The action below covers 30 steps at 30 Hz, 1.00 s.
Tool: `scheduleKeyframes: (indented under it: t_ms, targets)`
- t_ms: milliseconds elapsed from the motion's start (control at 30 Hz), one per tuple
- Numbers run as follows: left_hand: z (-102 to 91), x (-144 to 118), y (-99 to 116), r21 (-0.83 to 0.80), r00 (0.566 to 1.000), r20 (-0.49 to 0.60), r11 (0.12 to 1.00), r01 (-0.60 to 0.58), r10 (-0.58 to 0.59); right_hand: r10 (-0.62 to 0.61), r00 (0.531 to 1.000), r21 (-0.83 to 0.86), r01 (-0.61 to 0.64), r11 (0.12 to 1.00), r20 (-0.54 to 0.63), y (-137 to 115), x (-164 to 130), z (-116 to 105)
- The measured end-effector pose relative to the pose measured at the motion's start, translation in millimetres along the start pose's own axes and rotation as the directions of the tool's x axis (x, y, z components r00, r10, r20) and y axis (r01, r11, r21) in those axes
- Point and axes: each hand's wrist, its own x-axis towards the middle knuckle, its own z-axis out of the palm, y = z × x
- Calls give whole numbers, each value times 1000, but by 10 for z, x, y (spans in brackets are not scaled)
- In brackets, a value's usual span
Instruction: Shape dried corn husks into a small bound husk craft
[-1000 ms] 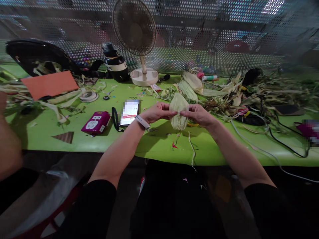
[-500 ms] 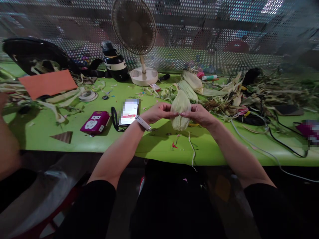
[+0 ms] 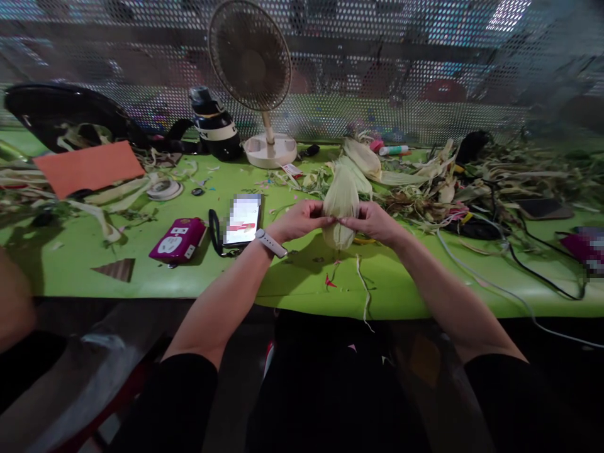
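Note:
A pale green corn husk [image 3: 341, 192], rounded and leaf-like, stands upright between my hands above the table's front half. My left hand [image 3: 304, 220] pinches its left side low down, thumb toward the middle. From the other side my right hand [image 3: 372, 221] grips it, and the two thumbs almost meet on the front of the husk. More husks [image 3: 361, 160] lie behind it. On the table below are a small red paper scrap [image 3: 329, 281] and a thin whitish strip [image 3: 364, 289] that hangs over the front edge.
Left of my hands lie a phone [image 3: 243, 220], a purple power socket block [image 3: 178, 241] and a roll of tape [image 3: 165, 189]. Behind stand a fan [image 3: 270, 150] and a black bottle [image 3: 217, 129]. Dried husks and cables [image 3: 491, 277] cover the right. Another person's arm [image 3: 14, 302] shows far left.
My view has shifted slightly, so the table sits a little lower in the picture. Both hands keep their hold on the husk, with hardly any movement.

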Motion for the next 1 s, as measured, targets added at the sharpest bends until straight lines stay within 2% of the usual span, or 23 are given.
scheduleKeyframes:
  t_ms: [200, 433, 667, 800, 1000]
  targets:
    - [-1, -8, 0, 34, 1000, -30, 999, 0, 1, 60, 998, -41, -59, 997, 24, -68, -23, -4]
    - [21, -8, -46, -39, 999, -14, 999, 29, -29, 0, 998, -84, 4, 996, 56, -29, 1, -24]
    - [28, -8, -53, -30, 996, -5, 995, 90, -91, -86, 996, -293, 84, 952, 7, 28, -5, -14]
    - [35, -23, 1, 48, 997, 0, 996, 81, -81, -111, 993, -388, 114, 915, 28, -22, -33, -13]
    - [36, -36, 30, 274, 999, -42, 962, 16, -5, -86, 996, -463, 91, 882, 31, -32, -39, -17]
